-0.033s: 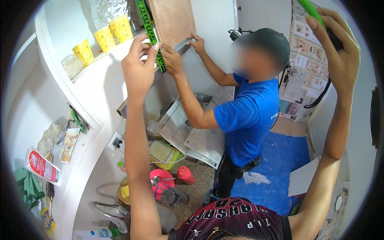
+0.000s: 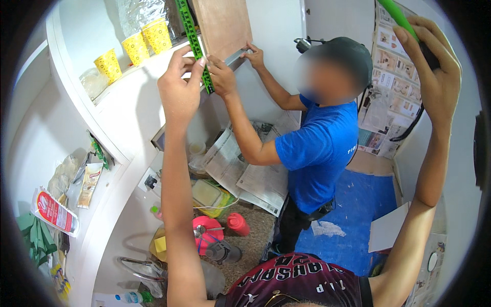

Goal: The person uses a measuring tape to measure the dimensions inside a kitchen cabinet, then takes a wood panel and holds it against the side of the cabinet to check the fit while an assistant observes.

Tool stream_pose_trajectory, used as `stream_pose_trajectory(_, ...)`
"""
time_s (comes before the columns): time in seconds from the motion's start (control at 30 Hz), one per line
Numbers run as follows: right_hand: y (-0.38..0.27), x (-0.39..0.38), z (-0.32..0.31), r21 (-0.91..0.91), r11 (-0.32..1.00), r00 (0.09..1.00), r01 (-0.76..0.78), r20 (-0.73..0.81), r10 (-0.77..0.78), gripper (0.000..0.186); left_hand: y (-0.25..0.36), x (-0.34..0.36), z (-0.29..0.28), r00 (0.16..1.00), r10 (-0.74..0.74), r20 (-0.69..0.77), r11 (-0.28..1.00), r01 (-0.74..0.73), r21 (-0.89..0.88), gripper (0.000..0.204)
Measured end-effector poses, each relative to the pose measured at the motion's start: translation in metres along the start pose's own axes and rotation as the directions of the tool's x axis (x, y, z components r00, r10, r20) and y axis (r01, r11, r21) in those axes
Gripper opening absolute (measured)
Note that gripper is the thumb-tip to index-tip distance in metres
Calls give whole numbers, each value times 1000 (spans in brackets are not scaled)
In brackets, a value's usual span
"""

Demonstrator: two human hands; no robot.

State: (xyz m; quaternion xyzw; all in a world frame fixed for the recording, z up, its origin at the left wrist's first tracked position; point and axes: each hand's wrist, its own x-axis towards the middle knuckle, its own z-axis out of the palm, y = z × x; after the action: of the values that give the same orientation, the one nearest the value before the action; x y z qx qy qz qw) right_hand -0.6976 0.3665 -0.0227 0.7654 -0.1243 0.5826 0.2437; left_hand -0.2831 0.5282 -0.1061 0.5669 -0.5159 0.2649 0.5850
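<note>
My left hand (image 2: 180, 84) is raised over the cabinet edge, thumb and fingers closed on the lower part of a green tape measure blade (image 2: 188, 28) with black markings. The blade runs up out of view, its free end hanging just below my fingers. At the upper right, my right hand (image 2: 437, 66) is wrapped round the green-and-black tape measure body (image 2: 396, 14); a black strap (image 2: 409, 125) dangles below it. Close to my left hand, a co-worker's hand (image 2: 221, 77) touches or nearly touches the blade. Their other hand (image 2: 254, 55) holds a metal strip (image 2: 236, 55) under a brown wooden panel (image 2: 222, 28).
The co-worker in a blue shirt (image 2: 319, 146) stands ahead. Yellow paper cups (image 2: 134, 48) line a shelf at the upper left. Below are a counter with newspaper (image 2: 263, 184), a pink bottle (image 2: 238, 224) and a faucet (image 2: 138, 266). Blue sheeting (image 2: 353, 204) covers the floor.
The view has shifted very slightly. Both hands keep their hold on the tape measure, and the co-worker stays in the same pose.
</note>
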Motion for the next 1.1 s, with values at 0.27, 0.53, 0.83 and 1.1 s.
stream_pose_trajectory(0.27,-17,-14,-3,-40,999,999,17,44,-15,24,-23,-15,-15,994,-61,-93,998,63,11,32)
stream_pose_trajectory(0.53,-26,-21,-8,-48,994,991,103,93,-98,22,-26,-14,-16,995,-61,-85,998,63,19,38)
stream_pose_trajectory(0.83,-33,-38,-15,-103,990,993,93,81,-85,21,-33,-17,-28,991,-60,-117,997,65,38,40)
stream_pose_trajectory(1.1,-21,-43,-47,-380,922,972,71,235,21,25,-45,-13,-27,991,-62,-119,997,67,39,36)
